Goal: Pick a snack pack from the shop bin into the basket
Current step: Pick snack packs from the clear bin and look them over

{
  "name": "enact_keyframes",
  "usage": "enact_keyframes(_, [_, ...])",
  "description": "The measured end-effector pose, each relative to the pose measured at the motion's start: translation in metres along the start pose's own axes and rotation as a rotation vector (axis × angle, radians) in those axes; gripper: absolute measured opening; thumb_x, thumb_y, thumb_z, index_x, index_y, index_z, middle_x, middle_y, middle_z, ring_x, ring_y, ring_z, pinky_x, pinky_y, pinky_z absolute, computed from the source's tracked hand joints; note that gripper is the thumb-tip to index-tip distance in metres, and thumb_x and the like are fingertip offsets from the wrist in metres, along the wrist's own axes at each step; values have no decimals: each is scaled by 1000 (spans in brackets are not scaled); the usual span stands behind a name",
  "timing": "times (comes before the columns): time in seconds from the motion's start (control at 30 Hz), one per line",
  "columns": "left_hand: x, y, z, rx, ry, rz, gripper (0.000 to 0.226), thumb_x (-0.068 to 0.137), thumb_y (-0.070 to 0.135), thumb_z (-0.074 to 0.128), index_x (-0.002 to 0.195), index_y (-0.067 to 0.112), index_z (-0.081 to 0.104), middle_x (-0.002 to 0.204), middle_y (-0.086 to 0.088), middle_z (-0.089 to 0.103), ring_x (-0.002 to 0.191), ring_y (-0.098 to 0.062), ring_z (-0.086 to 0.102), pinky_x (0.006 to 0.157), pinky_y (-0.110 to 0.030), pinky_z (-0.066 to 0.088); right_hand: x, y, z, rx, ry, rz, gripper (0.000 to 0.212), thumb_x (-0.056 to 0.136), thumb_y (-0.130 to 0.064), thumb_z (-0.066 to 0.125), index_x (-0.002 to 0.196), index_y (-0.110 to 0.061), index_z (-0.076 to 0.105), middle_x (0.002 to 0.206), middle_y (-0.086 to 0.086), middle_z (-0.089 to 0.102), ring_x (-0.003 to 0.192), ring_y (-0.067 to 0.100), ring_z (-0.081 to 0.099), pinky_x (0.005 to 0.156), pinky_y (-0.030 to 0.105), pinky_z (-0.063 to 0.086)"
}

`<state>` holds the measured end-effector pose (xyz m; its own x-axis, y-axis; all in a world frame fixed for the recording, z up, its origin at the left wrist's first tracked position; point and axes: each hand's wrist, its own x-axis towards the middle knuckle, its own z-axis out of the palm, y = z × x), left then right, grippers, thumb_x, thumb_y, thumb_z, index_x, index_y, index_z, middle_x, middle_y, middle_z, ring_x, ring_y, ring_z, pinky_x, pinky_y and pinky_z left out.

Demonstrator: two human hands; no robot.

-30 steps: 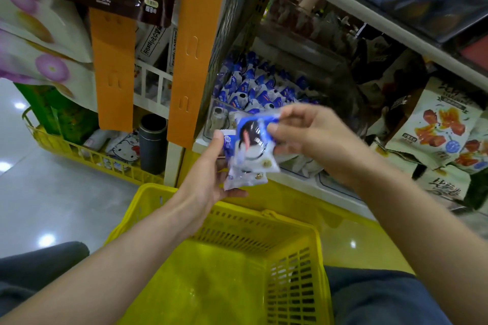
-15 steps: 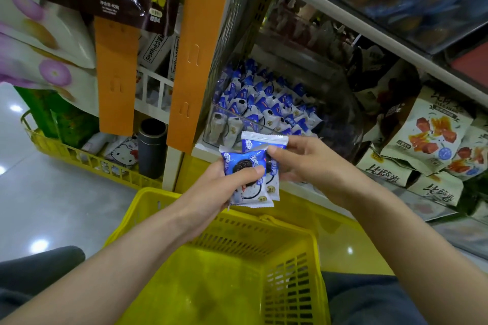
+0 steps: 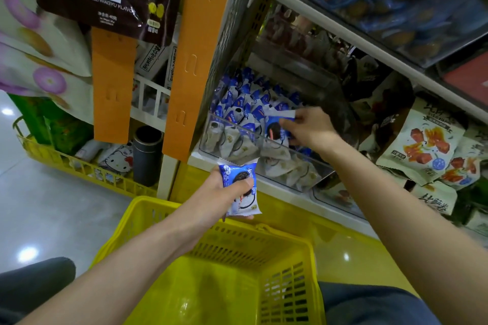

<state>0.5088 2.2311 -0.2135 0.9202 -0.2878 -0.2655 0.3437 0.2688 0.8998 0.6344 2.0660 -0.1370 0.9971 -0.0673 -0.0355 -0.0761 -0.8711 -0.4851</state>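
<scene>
My left hand (image 3: 221, 194) grips a blue and white snack pack (image 3: 241, 187) with a dark cookie printed on it, just above the far rim of the yellow basket (image 3: 163, 221). My right hand (image 3: 310, 128) reaches over the clear shop bin (image 3: 277, 166) and pinches a second blue and white pack (image 3: 277, 128) over the pile inside. The bin holds several packs of the same kind. Inside the basket I see only its bare yellow floor.
The white shelf edge (image 3: 369, 53) runs overhead to the right. Pale snack bags (image 3: 422, 145) fill the shelf to the right of the bin. An orange post (image 3: 195, 60) stands left of it. A low yellow rack (image 3: 79, 166) and a dark cylinder (image 3: 148, 155) sit by the floor.
Both hands held the packs together in front of the bin. Now my right hand has carried one pack up over the bin, while my left hand keeps the other above the basket.
</scene>
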Motion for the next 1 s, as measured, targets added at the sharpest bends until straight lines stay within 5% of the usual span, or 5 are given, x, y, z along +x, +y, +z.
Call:
enact_keyframes(0.17, [0,0,-1,1,14,3,17,89,27,57,103,21,51,81,6,73,72,-5,69,65,-16,53,14,-3,9,-203,-206,-30,44,87,-31,63,53,-13,43,55,7,43,53,18,46,56,29,42])
enact_keyframes(0.53, [1,6,-2,-18,16,28,21,90,24,57,110,21,52,83,4,72,70,-7,69,60,-17,52,21,-13,21,78,-477,37,19,87,-23,64,77,-8,58,72,4,65,54,-3,64,52,9,50])
enact_keyframes(0.63, [2,5,-1,-1,31,32,22,89,28,58,110,23,52,91,2,71,78,-7,69,72,-20,53,19,-15,21,24,-436,-8,21,88,-25,62,78,-7,58,68,0,59,44,-8,57,40,4,37])
enact_keyframes(0.8, [-2,4,1,-44,45,50,16,90,22,57,105,21,54,85,2,71,69,-7,69,53,-14,50,7,-14,16,-32,-216,-50,39,86,-38,62,114,-11,62,111,3,63,98,14,59,88,25,45])
enact_keyframes(1.0, [-1,-3,1,48,112,100,17,90,24,58,106,21,57,93,7,70,79,2,66,61,-5,48,-60,-6,16,220,221,-406,13,93,-23,53,104,-23,59,89,-12,63,82,4,61,75,18,51])
